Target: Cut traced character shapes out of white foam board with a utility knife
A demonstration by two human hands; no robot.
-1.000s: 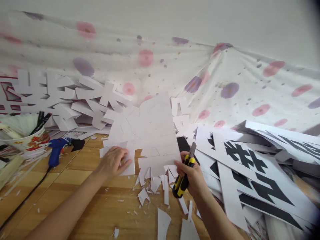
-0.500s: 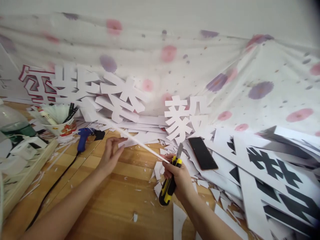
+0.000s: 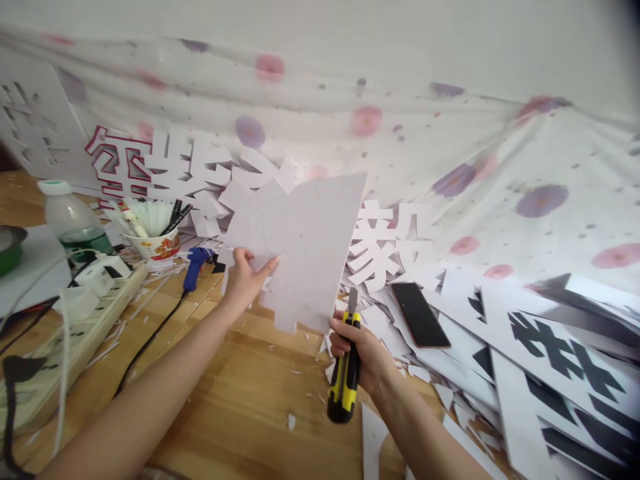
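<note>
A white board (image 3: 315, 247) with a jagged, cut left and lower edge stands tilted above the table, its broad face toward me. At its left side my left hand (image 3: 249, 277) grips it, the thumb lying across the front. Closed round a yellow and black utility knife (image 3: 345, 373), my right hand (image 3: 364, 347) also touches the board's lower right corner with its fingertips. The knife points upward, and a short length of blade shows at its tip. What the fingers do behind the board is hidden.
Cut-out white characters (image 3: 377, 243) lean against a flowered curtain (image 3: 310, 120). At left are a blue glue gun (image 3: 196, 268), a cup of pens (image 3: 163, 247), a bottle (image 3: 75, 217) and a power strip (image 3: 95, 320). A phone (image 3: 419, 313) lies among paper scraps and printed sheets (image 3: 565, 347) at right.
The board has turned from edge-on to showing its broad face. My left hand has moved right onto it. The view has shifted left, and the knife stays in my right hand.
</note>
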